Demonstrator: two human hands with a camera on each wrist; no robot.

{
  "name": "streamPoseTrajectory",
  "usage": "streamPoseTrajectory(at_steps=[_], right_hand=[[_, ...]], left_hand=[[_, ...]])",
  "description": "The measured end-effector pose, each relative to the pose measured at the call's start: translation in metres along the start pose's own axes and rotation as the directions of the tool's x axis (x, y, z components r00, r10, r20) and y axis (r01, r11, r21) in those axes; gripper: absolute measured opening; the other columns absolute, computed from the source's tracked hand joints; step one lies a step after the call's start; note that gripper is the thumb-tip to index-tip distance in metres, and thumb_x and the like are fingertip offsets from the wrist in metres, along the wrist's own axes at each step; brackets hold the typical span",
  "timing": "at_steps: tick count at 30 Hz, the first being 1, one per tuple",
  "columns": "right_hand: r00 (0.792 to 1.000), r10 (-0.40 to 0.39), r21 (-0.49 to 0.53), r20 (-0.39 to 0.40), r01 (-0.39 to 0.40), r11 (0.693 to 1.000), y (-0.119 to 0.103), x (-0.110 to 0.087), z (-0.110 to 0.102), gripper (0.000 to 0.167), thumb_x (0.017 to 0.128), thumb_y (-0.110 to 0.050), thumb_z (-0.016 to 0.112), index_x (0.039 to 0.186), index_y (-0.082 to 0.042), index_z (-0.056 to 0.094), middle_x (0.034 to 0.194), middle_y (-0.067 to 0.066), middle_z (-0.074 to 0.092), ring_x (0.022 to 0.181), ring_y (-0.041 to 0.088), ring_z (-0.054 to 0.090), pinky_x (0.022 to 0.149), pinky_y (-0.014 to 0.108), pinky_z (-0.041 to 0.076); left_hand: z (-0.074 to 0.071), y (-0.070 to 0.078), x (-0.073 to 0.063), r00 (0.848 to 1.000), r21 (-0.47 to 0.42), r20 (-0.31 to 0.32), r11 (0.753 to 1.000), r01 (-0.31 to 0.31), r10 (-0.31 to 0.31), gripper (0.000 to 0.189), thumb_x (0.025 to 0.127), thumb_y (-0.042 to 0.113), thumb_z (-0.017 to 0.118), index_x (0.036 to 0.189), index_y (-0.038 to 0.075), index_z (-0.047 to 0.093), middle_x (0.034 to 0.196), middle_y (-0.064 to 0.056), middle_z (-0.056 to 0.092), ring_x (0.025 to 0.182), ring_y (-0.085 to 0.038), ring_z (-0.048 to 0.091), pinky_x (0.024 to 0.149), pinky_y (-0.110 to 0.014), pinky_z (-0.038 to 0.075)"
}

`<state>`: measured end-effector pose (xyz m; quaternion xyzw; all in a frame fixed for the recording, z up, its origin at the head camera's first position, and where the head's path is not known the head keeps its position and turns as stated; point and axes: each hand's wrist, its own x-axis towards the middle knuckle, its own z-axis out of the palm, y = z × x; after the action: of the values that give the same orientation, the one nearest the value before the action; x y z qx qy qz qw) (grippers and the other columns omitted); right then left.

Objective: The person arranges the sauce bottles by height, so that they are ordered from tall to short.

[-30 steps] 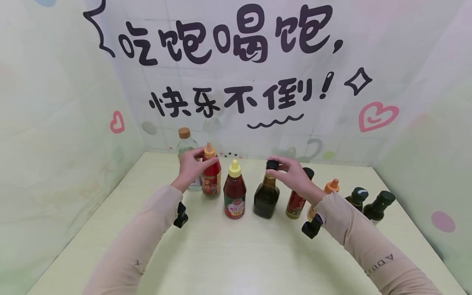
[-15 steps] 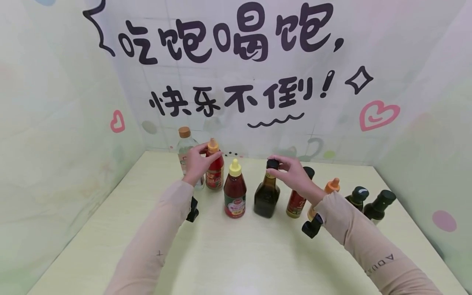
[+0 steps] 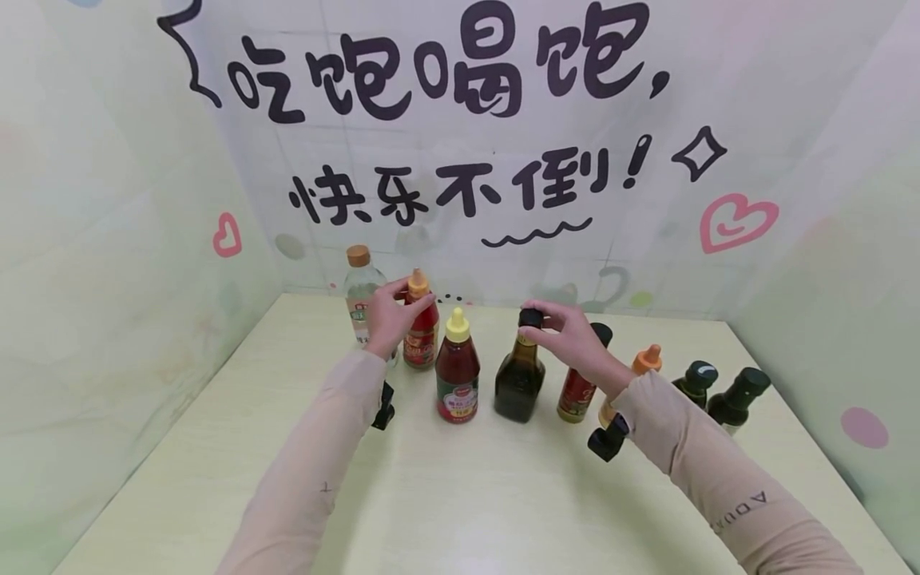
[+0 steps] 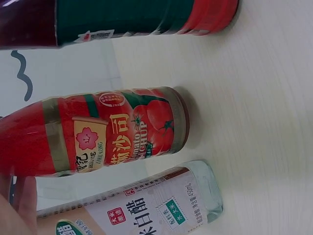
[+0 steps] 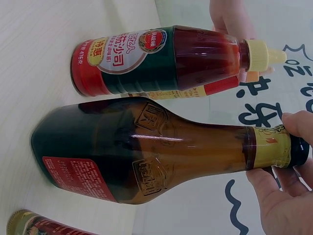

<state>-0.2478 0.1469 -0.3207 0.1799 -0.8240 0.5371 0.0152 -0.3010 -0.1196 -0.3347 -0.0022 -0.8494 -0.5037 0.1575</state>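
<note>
My left hand (image 3: 390, 321) grips a red tomato ketchup bottle (image 3: 422, 345) by its upper part, near the orange cap. In the left wrist view that ketchup bottle (image 4: 122, 132) stands upright beside a clear white rice vinegar bottle (image 4: 166, 208). My right hand (image 3: 575, 342) holds a dark sauce bottle (image 3: 519, 385) around its black cap and neck. The right wrist view shows the thumb and fingers on the yellow neck band of this brown glass bottle (image 5: 142, 152). Between the two held bottles stands a yellow-capped ketchup bottle (image 3: 457, 379).
Right of the dark bottle stand a red-labelled bottle (image 3: 576, 395) and an orange-capped bottle (image 3: 647, 359), partly behind my right arm. Two dark green-capped bottles, one at the far right (image 3: 739, 399), follow. A printed backdrop (image 3: 460, 263) rises behind the pale table (image 3: 460, 487).
My left hand has moved right and slightly back with the ketchup bottle, uncovering more of the vinegar bottle. The right hand stays on the dark sauce bottle.
</note>
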Motion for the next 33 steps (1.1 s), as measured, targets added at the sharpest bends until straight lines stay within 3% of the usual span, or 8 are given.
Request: streamPoseTrajectory(at_steps=[12, 17, 26, 33], right_hand=[[1.000, 0.016, 0.005, 0.000, -0.016, 1.000, -0.001, 0.001, 0.000, 0.036, 0.082, -0.017, 0.063, 0.116, -0.007, 0.055, 0.113, 0.012, 0.053, 0.096, 0.025, 0.056, 0.074, 0.032, 0.047], [1.000, 0.028, 0.004, -0.005, -0.028, 1.000, -0.001, 0.001, 0.000, 0.037, 0.082, -0.017, 0.064, 0.116, -0.007, 0.055, 0.114, 0.012, 0.052, 0.097, 0.024, 0.056, 0.075, 0.033, 0.047], [0.999, 0.035, 0.001, -0.011, -0.035, 0.999, -0.002, -0.002, 0.001, 0.038, 0.082, -0.020, 0.064, 0.117, -0.008, 0.055, 0.115, 0.012, 0.052, 0.097, 0.023, 0.055, 0.077, 0.033, 0.046], [0.999, 0.032, -0.001, -0.013, -0.032, 0.999, -0.002, -0.002, 0.001, 0.037, 0.082, -0.019, 0.063, 0.116, -0.008, 0.055, 0.115, 0.012, 0.052, 0.098, 0.024, 0.055, 0.077, 0.033, 0.046]], left_hand=[[0.009, -0.003, 0.001, 1.000, -0.023, 0.004, 1.000, 0.005, -0.005, 0.048, 0.074, 0.034, 0.070, 0.115, 0.011, 0.059, 0.105, -0.005, 0.061, 0.095, -0.017, 0.054, 0.077, -0.034, 0.047], [0.013, -0.008, 0.002, 0.999, -0.017, 0.003, 0.999, 0.036, -0.036, 0.048, 0.075, 0.034, 0.069, 0.117, 0.013, 0.058, 0.107, -0.004, 0.060, 0.096, -0.018, 0.053, 0.077, -0.035, 0.046], [0.014, -0.010, 0.004, 0.998, -0.016, 0.005, 0.997, 0.070, -0.070, 0.048, 0.077, 0.032, 0.068, 0.119, 0.012, 0.055, 0.112, -0.007, 0.057, 0.101, -0.021, 0.052, 0.082, -0.037, 0.045], [0.015, -0.009, 0.007, 0.997, -0.040, 0.035, 0.997, 0.065, -0.063, 0.048, 0.080, 0.030, 0.066, 0.122, 0.010, 0.052, 0.117, -0.008, 0.055, 0.106, -0.022, 0.050, 0.086, -0.037, 0.044]])
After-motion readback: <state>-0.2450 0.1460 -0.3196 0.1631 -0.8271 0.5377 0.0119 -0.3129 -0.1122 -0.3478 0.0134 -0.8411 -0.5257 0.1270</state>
